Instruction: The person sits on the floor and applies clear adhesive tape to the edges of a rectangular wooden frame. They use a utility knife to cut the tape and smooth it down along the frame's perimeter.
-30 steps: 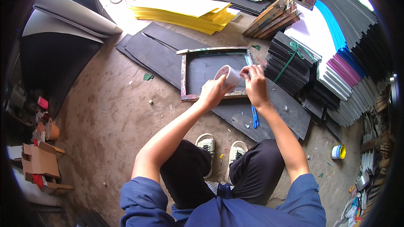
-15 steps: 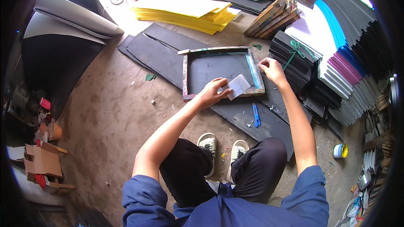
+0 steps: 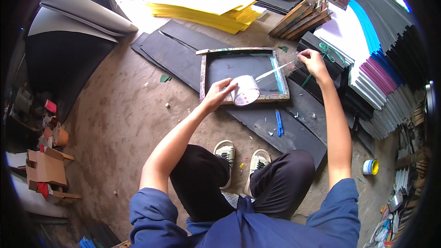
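My left hand (image 3: 218,93) holds a roll of clear tape (image 3: 245,90) over the near edge of a wooden-framed screen (image 3: 202,71) lying on black sheets on the floor. My right hand (image 3: 311,60) pinches the free end of the tape strip (image 3: 278,69), stretched out from the roll toward the frame's far right corner. The strip hangs taut above the screen's dark mesh, near its right side with a blue band. I am squatting, my shoes (image 3: 225,149) just short of the sheets.
A blue tool (image 3: 278,122) lies on a black sheet (image 3: 294,128) near my feet. Yellow sheets (image 3: 206,9) are stacked behind, wooden frames (image 3: 301,16) and coloured foam stacks (image 3: 367,59) to the right. A tape roll (image 3: 370,166) and cardboard box (image 3: 46,167) sit on the floor.
My hands were together at the roll. My right hand has pulled the tape end out to the right and back, while my left hand moved the roll nearer to me.
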### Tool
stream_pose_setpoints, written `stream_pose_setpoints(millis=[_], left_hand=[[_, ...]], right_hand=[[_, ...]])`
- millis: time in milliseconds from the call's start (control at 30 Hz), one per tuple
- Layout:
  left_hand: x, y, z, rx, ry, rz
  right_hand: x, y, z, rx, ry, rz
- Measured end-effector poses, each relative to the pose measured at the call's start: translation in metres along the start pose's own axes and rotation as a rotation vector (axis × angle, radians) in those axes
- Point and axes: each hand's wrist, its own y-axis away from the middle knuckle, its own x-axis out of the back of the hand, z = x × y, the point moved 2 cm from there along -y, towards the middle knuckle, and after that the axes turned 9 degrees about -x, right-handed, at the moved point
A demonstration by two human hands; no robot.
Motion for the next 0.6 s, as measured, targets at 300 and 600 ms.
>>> stream_pose_setpoints(millis=[300,600], left_hand=[[-0.011,-0.001,-0.004,0.030,-0.345,-0.199],[0.014,0.008,-0.017,0.199,-0.597,-0.128]], right_hand=[[-0.006,-0.002,0.017,-0.115,0.208,0.094],[0.012,0.009,0.000,-0.013,0.285,0.228]])
